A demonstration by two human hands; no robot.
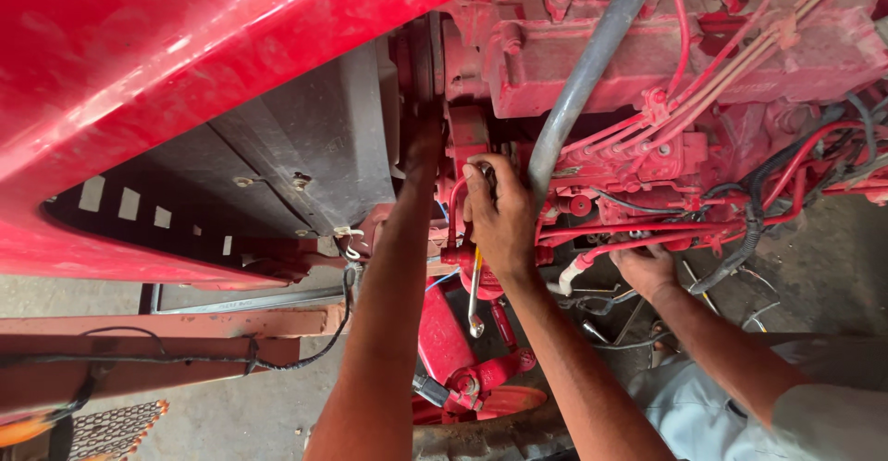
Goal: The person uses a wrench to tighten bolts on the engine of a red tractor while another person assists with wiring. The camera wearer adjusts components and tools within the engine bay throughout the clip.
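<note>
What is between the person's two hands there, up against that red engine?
In the head view, red engine parts fill the stretch between the left hand and the right hand. A spanner hangs below the right hand.

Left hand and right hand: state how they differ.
The right hand shows plainly, closed around a silver spanner whose shaft hangs down; the left hand is pushed into a dark gap, fingers hidden. The left hand reaches higher than the right hand. Both are bare, at the red engine.
</note>
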